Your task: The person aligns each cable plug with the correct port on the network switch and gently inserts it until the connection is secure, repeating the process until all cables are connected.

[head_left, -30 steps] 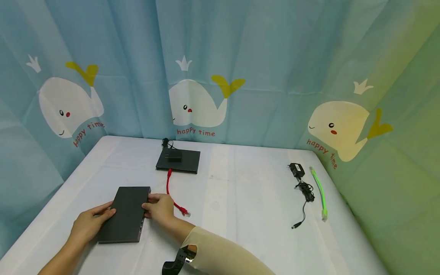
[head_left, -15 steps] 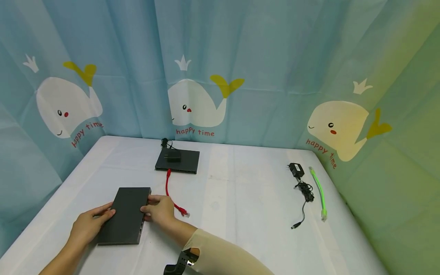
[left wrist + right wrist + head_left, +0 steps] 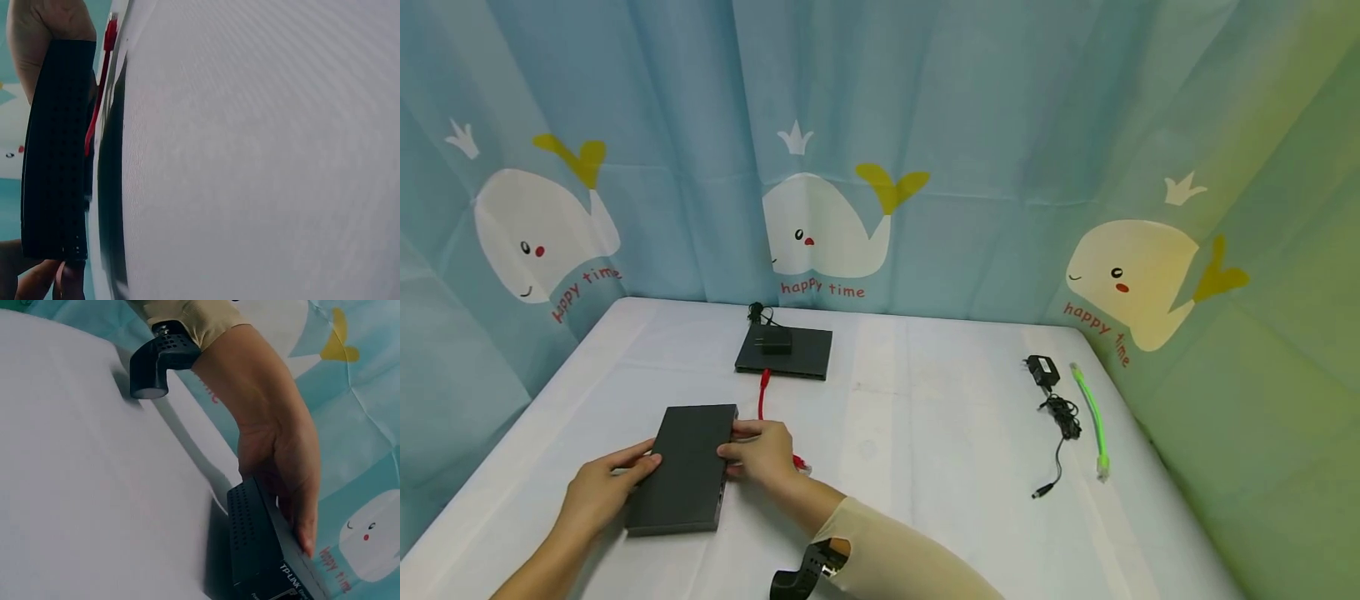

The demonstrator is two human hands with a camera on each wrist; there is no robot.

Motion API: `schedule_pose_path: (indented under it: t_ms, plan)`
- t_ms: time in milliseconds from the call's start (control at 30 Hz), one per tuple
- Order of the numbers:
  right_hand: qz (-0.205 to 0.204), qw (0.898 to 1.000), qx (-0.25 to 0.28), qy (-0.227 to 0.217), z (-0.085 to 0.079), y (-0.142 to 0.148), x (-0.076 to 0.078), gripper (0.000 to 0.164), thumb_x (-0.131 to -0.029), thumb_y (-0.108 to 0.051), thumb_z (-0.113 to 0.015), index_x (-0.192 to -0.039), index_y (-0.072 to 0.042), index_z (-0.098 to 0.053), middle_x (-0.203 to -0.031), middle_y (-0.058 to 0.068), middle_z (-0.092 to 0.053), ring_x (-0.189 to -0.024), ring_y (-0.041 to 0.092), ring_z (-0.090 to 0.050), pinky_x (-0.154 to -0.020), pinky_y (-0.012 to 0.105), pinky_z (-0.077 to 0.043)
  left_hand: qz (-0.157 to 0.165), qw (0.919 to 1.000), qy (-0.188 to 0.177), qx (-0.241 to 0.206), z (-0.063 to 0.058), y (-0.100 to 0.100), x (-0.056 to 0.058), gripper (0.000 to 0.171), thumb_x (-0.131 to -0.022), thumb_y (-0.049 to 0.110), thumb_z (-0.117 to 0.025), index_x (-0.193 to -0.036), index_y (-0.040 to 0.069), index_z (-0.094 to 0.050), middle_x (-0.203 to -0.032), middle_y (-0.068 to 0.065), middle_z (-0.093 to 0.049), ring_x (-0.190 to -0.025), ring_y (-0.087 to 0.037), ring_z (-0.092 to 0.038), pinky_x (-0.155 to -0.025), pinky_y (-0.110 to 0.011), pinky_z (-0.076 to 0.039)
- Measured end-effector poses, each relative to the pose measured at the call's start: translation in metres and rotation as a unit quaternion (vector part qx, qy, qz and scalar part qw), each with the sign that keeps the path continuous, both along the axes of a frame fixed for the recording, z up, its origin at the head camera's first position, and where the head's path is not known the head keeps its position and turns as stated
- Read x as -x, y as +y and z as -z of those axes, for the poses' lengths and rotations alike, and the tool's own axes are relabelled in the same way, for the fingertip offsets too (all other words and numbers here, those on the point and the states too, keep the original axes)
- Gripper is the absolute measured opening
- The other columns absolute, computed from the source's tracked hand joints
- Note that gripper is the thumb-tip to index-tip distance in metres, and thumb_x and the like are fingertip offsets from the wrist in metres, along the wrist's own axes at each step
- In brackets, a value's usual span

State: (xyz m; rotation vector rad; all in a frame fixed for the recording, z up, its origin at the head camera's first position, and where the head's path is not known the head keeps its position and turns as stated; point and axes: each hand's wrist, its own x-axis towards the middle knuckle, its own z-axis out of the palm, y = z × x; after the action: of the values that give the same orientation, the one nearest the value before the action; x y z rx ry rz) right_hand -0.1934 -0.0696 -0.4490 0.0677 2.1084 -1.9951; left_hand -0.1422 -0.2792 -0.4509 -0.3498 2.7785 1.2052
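A black TP-LINK network switch is held at front left, close over the table. My left hand grips its left edge, thumb on the top face. On the opposite side my right hand pinches the right edge near its far corner. In the left wrist view the perforated side of the switch faces me, with shadow and white cloth showing below it. The lettered side of the switch shows in the right wrist view. Behind the right hand, a red network cable is partly hidden.
A flat black box lies at the back with a power adapter on it; the red cable runs from its front. On the right lie another power adapter with bundled cord and a green network cable. A curtain hangs behind.
Both hands have shifted slightly right with the switch between them. My right hand now covers part of the red cable. The head view has panned slightly.
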Motion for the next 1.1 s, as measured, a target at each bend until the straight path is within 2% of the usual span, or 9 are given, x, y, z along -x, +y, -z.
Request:
schedule_pose_path:
  t_ms: [133,233,300,367,433,600,700,867,1100]
  plan:
    - [-0.007,1.000,0.004,0.005,-0.002,0.008,0.001,0.039,-0.075,0.012,-0.078,-0.111,0.001,-0.073,-0.089,0.005,-0.073,-0.063,0.016,-0.070,-0.054,0.030,-0.060,0.001,0.9999,0.007,-0.007,0.000,0.007,0.000,0.063,-0.098,0.046,-0.057,-0.143,0.003,-0.049,-0.126,-0.022,-0.064,-0.119,-0.044,-0.056,-0.087,-0.043,-0.055]
    - [-0.013,1.000,0.002,0.011,-0.003,0.014,0.002,0.039,-0.075,0.012,-0.078,-0.112,0.002,-0.073,-0.091,0.007,-0.074,-0.063,0.014,-0.069,-0.054,0.031,-0.060,-0.005,0.9996,0.013,-0.024,-0.001,0.012,0.001,0.062,-0.097,0.045,-0.061,-0.142,0.003,-0.050,-0.124,-0.021,-0.065,-0.099,-0.023,-0.067,-0.070,-0.025,-0.058]
    - [-0.015,1.000,0.002,0.013,-0.004,0.018,0.002,0.039,-0.075,0.012,-0.078,-0.113,0.003,-0.072,-0.092,0.009,-0.074,-0.064,0.013,-0.068,-0.055,0.032,-0.061,-0.006,0.9992,0.016,-0.036,-0.002,0.015,0.001,0.062,-0.096,0.043,-0.062,-0.142,0.003,-0.051,-0.124,-0.021,-0.065,-0.089,-0.008,-0.066,-0.066,-0.020,-0.057]
    - [-0.015,1.000,0.004,0.013,-0.003,0.021,0.004,0.038,-0.076,0.012,-0.077,-0.112,0.003,-0.072,-0.092,0.010,-0.074,-0.065,0.013,-0.069,-0.056,0.033,-0.061,-0.003,0.9988,0.019,-0.044,-0.003,0.019,0.003,0.062,-0.096,0.043,-0.063,-0.142,0.003,-0.051,-0.124,-0.021,-0.065,-0.084,0.000,-0.062,-0.066,-0.019,-0.057]
    - [-0.013,1.000,0.006,0.010,-0.003,0.025,0.006,0.038,-0.076,0.013,-0.077,-0.112,0.004,-0.073,-0.091,0.009,-0.074,-0.066,0.014,-0.069,-0.056,0.034,-0.061,0.000,0.9985,0.022,-0.050,-0.003,0.023,0.004,0.061,-0.096,0.042,-0.063,-0.141,0.003,-0.051,-0.125,-0.022,-0.065,-0.083,0.001,-0.063,-0.066,-0.020,-0.058]
    - [-0.008,1.000,0.010,0.000,-0.004,0.036,0.012,0.038,-0.076,0.013,-0.076,-0.113,0.004,-0.072,-0.091,0.008,-0.072,-0.070,0.016,-0.071,-0.056,0.032,-0.061,0.003,0.9975,0.027,-0.065,-0.005,0.034,0.009,0.059,-0.096,0.039,-0.064,-0.141,0.002,-0.052,-0.126,-0.023,-0.063,-0.092,-0.010,-0.066,-0.067,-0.020,-0.058]
    - [-0.003,1.000,0.002,-0.005,-0.006,0.042,0.016,0.038,-0.077,0.011,-0.076,-0.114,0.004,-0.072,-0.092,0.008,-0.072,-0.070,0.017,-0.071,-0.056,0.030,-0.061,0.004,0.9966,0.027,-0.077,-0.005,0.040,0.014,0.059,-0.096,0.039,-0.064,-0.141,0.003,-0.052,-0.127,-0.023,-0.063,-0.094,-0.010,-0.063,-0.067,-0.019,-0.057]
    - [0.007,1.000,-0.019,-0.012,-0.008,0.052,0.021,0.037,-0.078,0.007,-0.078,-0.114,0.000,-0.073,-0.093,0.006,-0.072,-0.067,0.013,-0.069,-0.055,0.026,-0.060,0.007,0.9953,0.028,-0.093,-0.003,0.050,0.020,0.060,-0.096,0.040,-0.064,-0.142,0.003,-0.051,-0.126,-0.022,-0.063,-0.088,-0.005,-0.061,-0.067,-0.018,-0.057]
    - [0.004,1.000,-0.012,-0.020,-0.008,0.064,0.024,0.038,-0.079,0.007,-0.076,-0.116,0.002,-0.071,-0.096,0.009,-0.072,-0.071,0.015,-0.071,-0.062,0.032,-0.062,0.016,0.9958,0.035,-0.083,-0.001,0.061,0.025,0.057,-0.096,0.037,-0.064,-0.140,0.003,-0.053,-0.122,-0.022,-0.065,-0.077,-0.007,-0.060,-0.061,-0.017,-0.054]
